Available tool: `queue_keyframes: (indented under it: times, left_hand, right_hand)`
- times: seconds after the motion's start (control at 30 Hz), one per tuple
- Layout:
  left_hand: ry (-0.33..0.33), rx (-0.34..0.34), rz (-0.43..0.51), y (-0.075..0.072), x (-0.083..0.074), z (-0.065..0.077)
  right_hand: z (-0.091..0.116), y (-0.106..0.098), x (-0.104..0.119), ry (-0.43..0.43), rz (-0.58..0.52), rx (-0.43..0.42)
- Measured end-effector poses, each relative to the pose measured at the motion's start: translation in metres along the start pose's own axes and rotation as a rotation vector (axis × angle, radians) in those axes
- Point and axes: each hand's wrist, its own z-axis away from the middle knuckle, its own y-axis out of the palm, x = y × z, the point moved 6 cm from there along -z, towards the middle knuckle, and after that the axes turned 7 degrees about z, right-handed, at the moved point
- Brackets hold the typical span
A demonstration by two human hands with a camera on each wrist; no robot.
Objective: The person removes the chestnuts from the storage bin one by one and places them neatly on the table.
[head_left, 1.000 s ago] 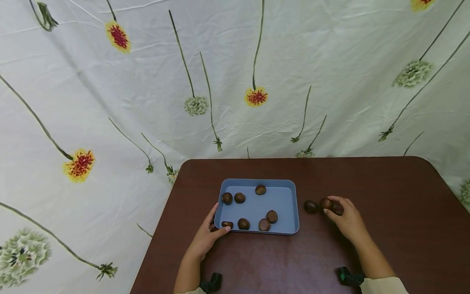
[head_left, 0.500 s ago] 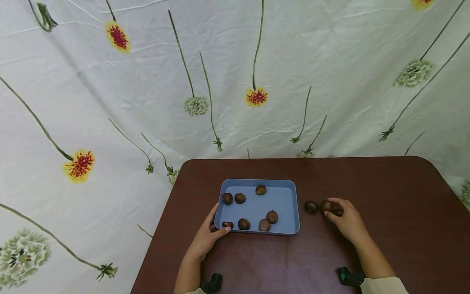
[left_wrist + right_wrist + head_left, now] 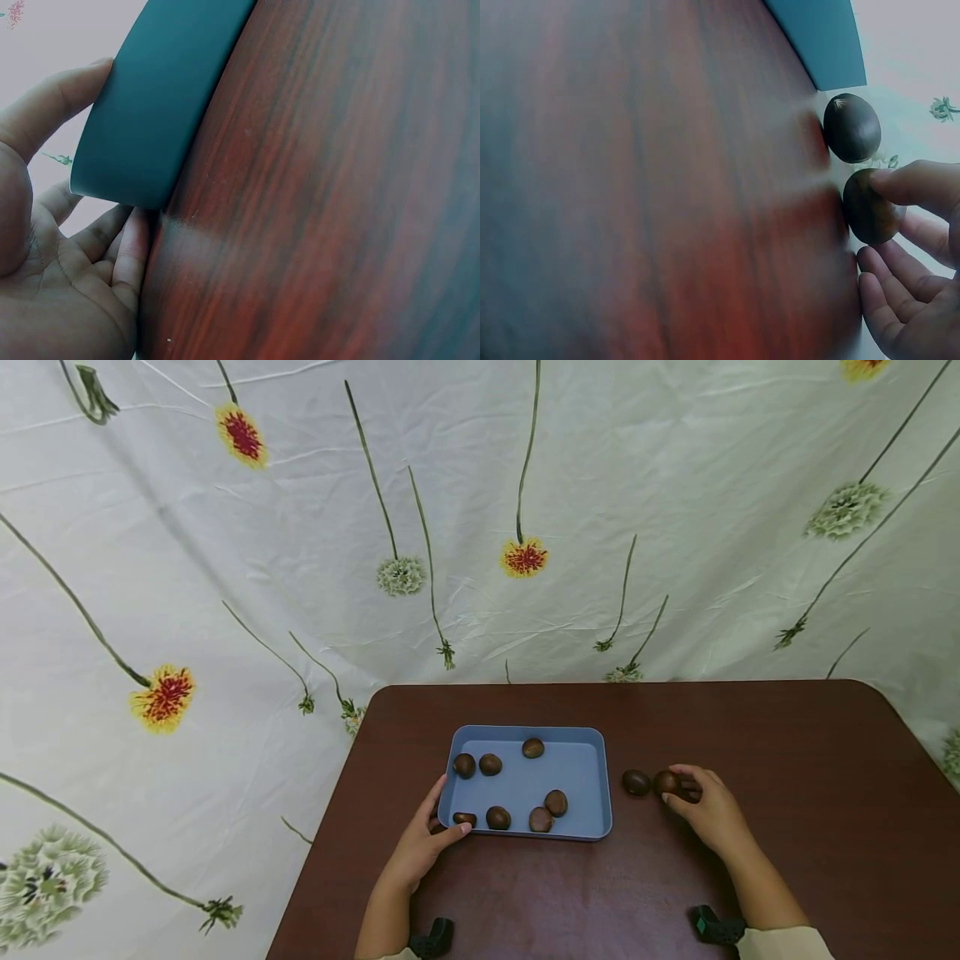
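In the head view my left hand (image 3: 420,847) grips the front left corner of a blue rectangular tray (image 3: 577,760), thumb on the front rim and fingers at the side. Several brown passion fruits lie spread in the tray, one (image 3: 497,817) near its front wall and one (image 3: 533,747) at the back. Right of the tray, my right hand (image 3: 708,806) holds a dark brown passion fruit (image 3: 664,782) between thumb and fingers, low at the table. Just left of it lies another dark passion fruit (image 3: 636,782). The right wrist view shows the thumb on the held passion fruit (image 3: 868,206).
The dark reddish-brown wooden table (image 3: 795,760) carries everything. Behind it hangs a white cloth (image 3: 465,443) printed with flowers. A black wrist device (image 3: 716,927) sits at the right wrist, another (image 3: 432,937) at the left.
The passion fruit in my right hand has shifted very slightly toward the front. My left hand and the tray stay where they were.
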Motion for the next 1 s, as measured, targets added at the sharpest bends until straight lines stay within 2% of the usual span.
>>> queue_keyframes:
  times: [0.63,1.0]
  left_hand:
    - [-0.017,0.005,-0.009,0.0,0.0,0.001]
    - [-0.025,0.008,0.002,0.0,0.0,0.0]
  right_hand:
    - [0.005,-0.015,0.011,-0.012,-0.033,-0.121]
    - [0.008,-0.02,0.019,-0.021,-0.045,-0.139]
